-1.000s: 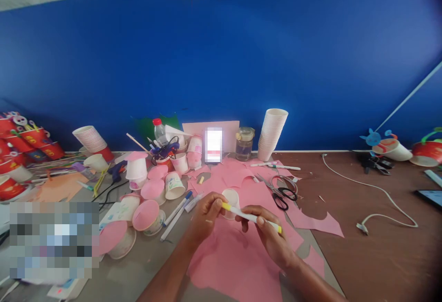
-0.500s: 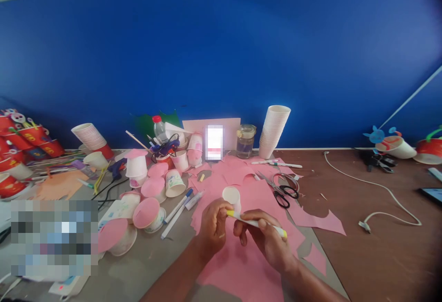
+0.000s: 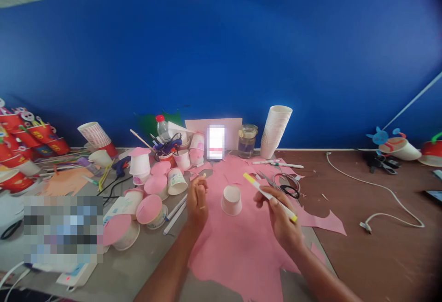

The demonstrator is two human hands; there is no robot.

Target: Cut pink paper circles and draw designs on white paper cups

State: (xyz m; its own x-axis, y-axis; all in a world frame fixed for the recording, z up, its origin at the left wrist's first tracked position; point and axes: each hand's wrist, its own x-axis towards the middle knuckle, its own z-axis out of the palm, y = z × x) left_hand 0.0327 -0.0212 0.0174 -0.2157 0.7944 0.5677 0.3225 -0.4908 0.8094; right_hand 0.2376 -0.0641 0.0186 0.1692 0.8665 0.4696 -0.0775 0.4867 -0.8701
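Observation:
In my right hand (image 3: pixel 281 212) is a white marker with yellow ends (image 3: pixel 253 182), held slanting with its upper end pointing up and left. My left hand (image 3: pixel 198 203) is closed, its curled fingertips at a small pale yellow marker cap (image 3: pixel 204 175) whose near part they cover. Between my hands a white paper cup (image 3: pixel 231 200) stands upside down, touched by neither. Beneath it spread pink paper sheets (image 3: pixel 238 256).
Left are pink-topped paper cups (image 3: pixel 150 210), markers (image 3: pixel 176 214) and a power strip (image 3: pixel 83 270). Scissors (image 3: pixel 290 190) lie right of centre. Behind stand a glass jar (image 3: pixel 247 141), a tall cup stack (image 3: pixel 276 131) and a bright phone (image 3: pixel 216 143). A white cable (image 3: pixel 380 187) lies right.
My hands have moved apart. The left went up and left to the cap, while the right drew the marker right, away from the left hand. The cup between them is now uncovered.

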